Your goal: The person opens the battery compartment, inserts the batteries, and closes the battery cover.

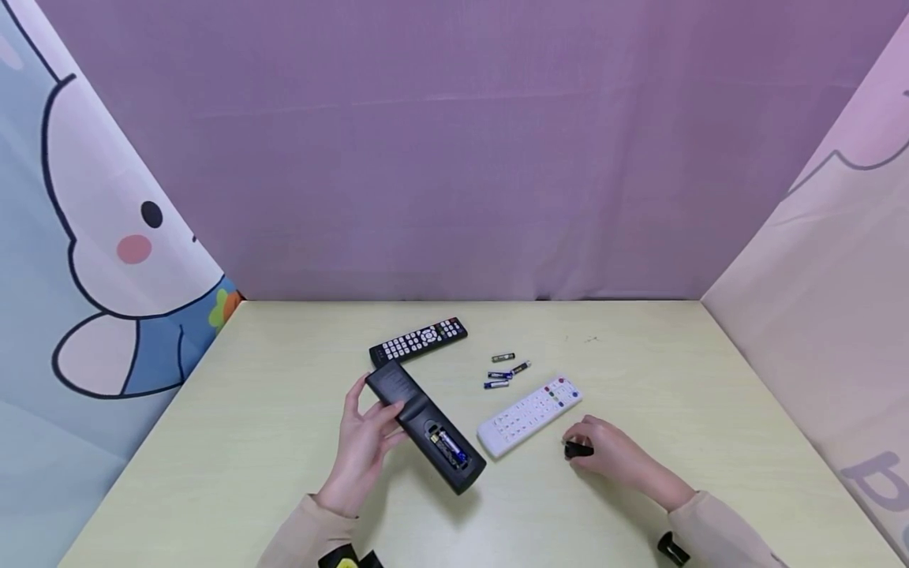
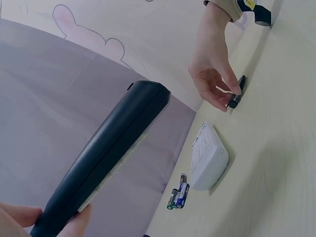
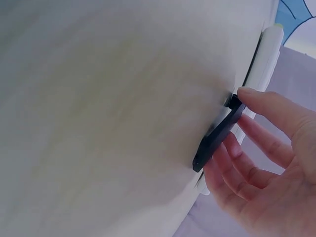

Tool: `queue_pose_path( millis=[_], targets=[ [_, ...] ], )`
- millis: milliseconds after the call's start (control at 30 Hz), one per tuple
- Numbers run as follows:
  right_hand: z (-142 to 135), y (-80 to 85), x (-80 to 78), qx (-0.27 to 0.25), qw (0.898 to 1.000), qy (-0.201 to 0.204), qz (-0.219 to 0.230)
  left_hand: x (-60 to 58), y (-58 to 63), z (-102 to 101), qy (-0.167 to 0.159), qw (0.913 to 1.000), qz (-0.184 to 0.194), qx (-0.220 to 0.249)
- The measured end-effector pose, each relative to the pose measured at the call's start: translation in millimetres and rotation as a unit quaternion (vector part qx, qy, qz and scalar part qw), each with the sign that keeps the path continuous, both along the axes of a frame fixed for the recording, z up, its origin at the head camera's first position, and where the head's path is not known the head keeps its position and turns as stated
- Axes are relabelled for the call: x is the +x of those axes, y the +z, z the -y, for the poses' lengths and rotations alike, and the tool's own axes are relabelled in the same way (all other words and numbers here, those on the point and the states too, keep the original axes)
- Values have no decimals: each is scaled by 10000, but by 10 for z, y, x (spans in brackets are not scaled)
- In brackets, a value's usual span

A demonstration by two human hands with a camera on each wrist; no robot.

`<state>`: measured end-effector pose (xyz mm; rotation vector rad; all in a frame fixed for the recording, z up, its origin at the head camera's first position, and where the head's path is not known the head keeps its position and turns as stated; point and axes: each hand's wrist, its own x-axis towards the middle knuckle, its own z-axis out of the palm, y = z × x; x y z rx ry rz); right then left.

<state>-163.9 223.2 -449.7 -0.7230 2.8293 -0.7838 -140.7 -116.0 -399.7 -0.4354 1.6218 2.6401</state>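
Observation:
My left hand (image 1: 360, 448) grips a black remote control (image 1: 394, 385) by its upper end, back side up, above the table. Its battery compartment (image 1: 446, 446) is uncovered, with blue batteries lying inside. In the left wrist view the same remote (image 2: 106, 153) shows edge-on between thumb and fingers. On the right, my right hand (image 1: 616, 456) pinches a small black battery cover (image 1: 579, 450) close to the tabletop. The right wrist view shows that cover (image 3: 219, 133) held between thumb and fingertips. A white remote control (image 1: 529, 416) lies face up between the two hands.
Another black remote control (image 1: 419, 341) lies face up behind the held one. Several loose batteries (image 1: 499, 375) lie behind the white remote. A purple cloth (image 1: 454, 158) hangs along the table's back edge, and printed cloths (image 1: 135, 339) flank both sides.

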Motion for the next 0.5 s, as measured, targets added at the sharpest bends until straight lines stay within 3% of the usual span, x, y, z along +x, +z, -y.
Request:
queue_pose_path(
  millis=[300,500],
  targets=[
    [25,14,-12,-67,9998,-96,173,-1,5,0,-25,10000,33,-32],
    [53,75,-7,-476,9984,-201,229,-5,3,-3,-6,10000,49,-4]
  ],
)
